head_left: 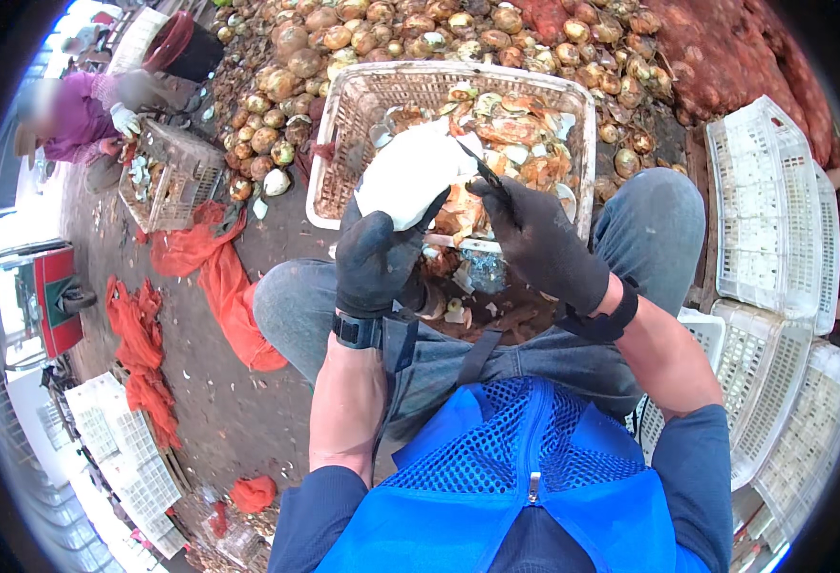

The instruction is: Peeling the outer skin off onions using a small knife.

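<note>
A large white peeled onion (408, 178), its surface washed out by glare, rests in my left hand (374, 260). Dark gloved fingers wrap it from below. Close on its right, my right hand (546, 246), also gloved, is closed around a thin dark knife (483, 166). The blade points up and left toward the onion's edge; whether it touches cannot be made out. Both hands are above the near side of a pale plastic crate (458, 70). Inside that crate lie onion skins (510, 131) and white scraps.
Unpeeled onions (291, 62) are heaped beyond the crate, with red mesh sacks (725, 57) at far right. White crates (764, 205) stack on my right. Orange netting (214, 267) lies on the floor at left. A person (81, 115) works at another crate (183, 177).
</note>
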Motion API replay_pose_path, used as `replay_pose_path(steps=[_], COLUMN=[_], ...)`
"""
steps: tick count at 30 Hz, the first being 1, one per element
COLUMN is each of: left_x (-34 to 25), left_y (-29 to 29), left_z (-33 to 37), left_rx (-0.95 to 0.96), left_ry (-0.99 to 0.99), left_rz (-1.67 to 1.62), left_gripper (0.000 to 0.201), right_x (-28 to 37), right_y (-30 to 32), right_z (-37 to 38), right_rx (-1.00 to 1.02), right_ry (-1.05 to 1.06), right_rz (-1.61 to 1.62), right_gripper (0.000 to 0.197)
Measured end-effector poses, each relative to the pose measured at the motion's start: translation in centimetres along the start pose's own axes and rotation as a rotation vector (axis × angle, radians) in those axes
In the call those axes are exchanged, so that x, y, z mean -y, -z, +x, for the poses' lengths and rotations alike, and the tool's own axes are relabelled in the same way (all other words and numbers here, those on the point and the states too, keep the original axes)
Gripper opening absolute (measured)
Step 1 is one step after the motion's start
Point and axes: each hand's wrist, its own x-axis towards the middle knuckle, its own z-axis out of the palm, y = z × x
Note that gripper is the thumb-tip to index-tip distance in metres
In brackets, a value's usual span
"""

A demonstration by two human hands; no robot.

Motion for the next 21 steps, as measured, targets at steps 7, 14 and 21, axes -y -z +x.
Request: replay_pose_path(steps=[7, 14, 21], left_x=[-0.2, 1.0, 0.5], left_y=[-0.4, -1.0, -1.4], left_z=[0.6, 0.7, 0.7], left_rx=[-0.028, -0.138, -0.203], left_ry=[0.086, 0.210, 0.341], left_rz=[0.119, 0.067, 0.315], left_gripper=[0.074, 0.055, 0.043], right_x=[0.2, 1.8, -0.1], right_y=[0.6, 2.4, 1.8], right_z=[0.0, 3.4, 3.2], right_rx=[-0.154, 0.154, 0.164], right_ry=[-0.181, -0.130, -0.127], right_rz=[0.307, 0.308, 0.397], right_gripper=[0.031, 0.063, 0.075])
